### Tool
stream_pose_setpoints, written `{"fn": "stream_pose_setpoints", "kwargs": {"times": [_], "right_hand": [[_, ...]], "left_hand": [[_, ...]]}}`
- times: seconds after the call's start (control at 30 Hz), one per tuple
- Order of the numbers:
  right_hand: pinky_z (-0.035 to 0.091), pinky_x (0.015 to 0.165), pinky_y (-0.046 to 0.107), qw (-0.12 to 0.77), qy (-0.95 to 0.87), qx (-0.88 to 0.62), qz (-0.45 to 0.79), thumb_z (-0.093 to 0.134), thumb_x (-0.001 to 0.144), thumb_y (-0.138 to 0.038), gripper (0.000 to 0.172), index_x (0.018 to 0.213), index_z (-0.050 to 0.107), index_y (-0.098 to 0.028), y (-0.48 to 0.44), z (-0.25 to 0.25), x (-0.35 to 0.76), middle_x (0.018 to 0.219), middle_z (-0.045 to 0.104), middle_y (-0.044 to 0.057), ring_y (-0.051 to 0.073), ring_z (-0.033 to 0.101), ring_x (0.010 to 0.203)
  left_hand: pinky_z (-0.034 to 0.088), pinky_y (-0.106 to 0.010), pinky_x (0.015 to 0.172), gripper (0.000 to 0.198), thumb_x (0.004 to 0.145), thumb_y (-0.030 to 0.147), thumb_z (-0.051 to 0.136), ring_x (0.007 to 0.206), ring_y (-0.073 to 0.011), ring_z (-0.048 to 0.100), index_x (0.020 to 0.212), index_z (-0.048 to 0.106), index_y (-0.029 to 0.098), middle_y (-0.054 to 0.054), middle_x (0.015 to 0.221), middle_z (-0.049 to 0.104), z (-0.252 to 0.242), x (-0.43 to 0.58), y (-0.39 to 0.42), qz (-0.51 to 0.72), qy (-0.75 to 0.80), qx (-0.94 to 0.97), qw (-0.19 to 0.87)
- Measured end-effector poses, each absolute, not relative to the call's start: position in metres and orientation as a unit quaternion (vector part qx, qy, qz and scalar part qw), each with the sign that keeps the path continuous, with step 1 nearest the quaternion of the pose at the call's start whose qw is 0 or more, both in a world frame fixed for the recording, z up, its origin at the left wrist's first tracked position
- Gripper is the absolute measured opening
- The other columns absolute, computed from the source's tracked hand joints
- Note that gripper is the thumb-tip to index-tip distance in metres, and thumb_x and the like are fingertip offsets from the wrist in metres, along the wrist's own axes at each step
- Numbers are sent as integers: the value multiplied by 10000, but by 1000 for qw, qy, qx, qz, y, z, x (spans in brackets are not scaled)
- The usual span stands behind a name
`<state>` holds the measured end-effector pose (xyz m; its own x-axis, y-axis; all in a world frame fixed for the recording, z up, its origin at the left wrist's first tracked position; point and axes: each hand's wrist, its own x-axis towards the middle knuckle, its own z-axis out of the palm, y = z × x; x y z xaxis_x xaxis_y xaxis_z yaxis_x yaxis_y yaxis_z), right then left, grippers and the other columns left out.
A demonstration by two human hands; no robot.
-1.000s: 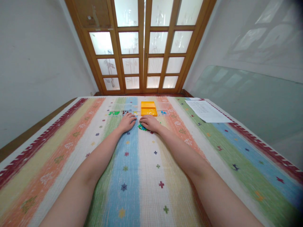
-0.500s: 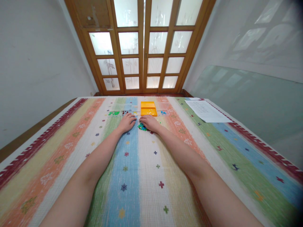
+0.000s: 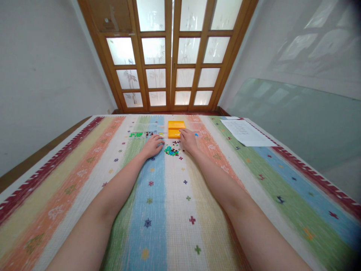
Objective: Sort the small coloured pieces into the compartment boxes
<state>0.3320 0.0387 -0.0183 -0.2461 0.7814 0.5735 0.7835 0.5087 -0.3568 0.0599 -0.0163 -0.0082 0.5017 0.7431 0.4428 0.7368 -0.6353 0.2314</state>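
My left hand (image 3: 153, 146) rests on the cloth just left of a loose pile of small mixed pieces (image 3: 171, 151), blue, green, dark red and pale. Its fingers are slightly bent and parted, and no piece shows in them. My right hand (image 3: 188, 140) is at the right front of an open orange box (image 3: 176, 124), fingertips together over its front half. Whatever they pinch is too small or hidden. Clear trays flank the box, holding green pieces (image 3: 135, 134), dark red pieces (image 3: 149, 134) and yellow pieces (image 3: 161, 134) on the left, blue pieces (image 3: 196, 134) on the right.
A striped cloth (image 3: 180, 233) covers the table. Printed paper (image 3: 245, 132) lies at the far right. Beyond the table's back edge stand wooden glazed doors (image 3: 171, 71). A pale glass panel (image 3: 296, 124) leans along the right wall.
My right hand has gone from the pile forward and right to the orange box, uncovering the pile and dark red pieces behind it. My left hand has barely shifted.
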Motion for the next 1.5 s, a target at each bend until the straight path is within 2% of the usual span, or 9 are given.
{"fn": "stream_pose_setpoints", "kwargs": {"times": [0.2, 0.3, 0.53, 0.63, 0.83, 1.0, 1.13, 1.33, 1.5], "right_hand": [[391, 1186, 558, 342, -783, -519, -22, 592, 977, -294, 453, 1409, 652, -171, 42, -27, 339, 1502, 562, 186, 347, 480, 1413], [400, 1187, 537, 350, -777, -523, -22, 584, 978, -294, 400, 1342, 692, -167, 42, -28, 338, 1474, 576, 185, 340, 500, 1392], [425, 1151, 559, 370, -766, -526, -6, 574, 954, -276, 390, 1299, 716, -161, 44, -31, 336, 1423, 607, 194, 356, 548, 1318], [436, 1140, 545, 377, -763, -525, -5, 577, 946, -275, 390, 1289, 721, -159, 45, -33, 336, 1401, 625, 189, 349, 560, 1299], [439, 1139, 538, 371, -766, -526, -4, 577, 944, -268, 382, 1279, 725, -160, 44, -32, 336, 1379, 640, 184, 340, 569, 1281], [433, 1140, 548, 368, -777, -510, -23, 589, 949, -264, 370, 1281, 722, -171, 39, -28, 333, 1388, 633, 182, 350, 557, 1291], [437, 1136, 539, 358, -787, -501, -28, 593, 955, -257, 363, 1286, 719, -175, 37, -27, 332, 1396, 628, 179, 351, 548, 1300], [448, 1112, 519, 336, -801, -494, -34, 593, 961, -248, 344, 1269, 722, -165, 37, -25, 330, 1392, 627, 185, 351, 553, 1282], [455, 1102, 524, 336, -806, -486, -37, 591, 965, -259, 332, 1258, 724, -176, 35, -25, 329, 1366, 640, 178, 349, 561, 1264]], "left_hand": [[437, -482, 1168, 180, 915, 196, 579, 1249, -255, 592, 958, 752, 222, -85, 1253, 693, 1, 69, -25, 274, 375, 883, 63], [455, -459, 1138, 147, 860, 190, 608, 1169, -248, 620, 923, 737, 220, -76, 1190, 698, 6, 73, -29, 259, 350, 895, 95], [442, -437, 1150, 208, 764, 165, 663, 1198, -260, 612, 926, 761, 251, -58, 1221, 687, 9, 78, -33, 221, 325, 911, 127], [447, -428, 1135, 186, 792, 183, 675, 1181, -251, 618, 932, 775, 255, -58, 1207, 694, 7, 78, -32, 225, 322, 912, 117], [462, -436, 1099, 183, 970, 284, 593, 1156, -245, 612, 985, 771, 244, -75, 1133, 713, 3, 79, -29, 236, 348, 902, 99], [471, -441, 1067, 212, 1002, 330, 568, 1109, -251, 621, 1014, 754, 228, -78, 1087, 731, 1, 78, -26, 257, 397, 877, 82], [510, -395, 943, 243, 1012, 314, 523, 993, -248, 665, 1046, 745, 220, -72, 1024, 756, 0, 74, -23, 304, 487, 815, 78], [519, -327, 776, 258, 1010, 355, 536, 778, -220, 707, 1053, 751, 219, -38, 803, 760, -6, 56, -13, 390, 623, 668, 118], [532, -265, 665, 310, 1001, 305, 505, 674, -155, 692, 1184, 719, 174, -68, 1011, 803, -14, 38, 0, 474, 645, 559, 216]]}}
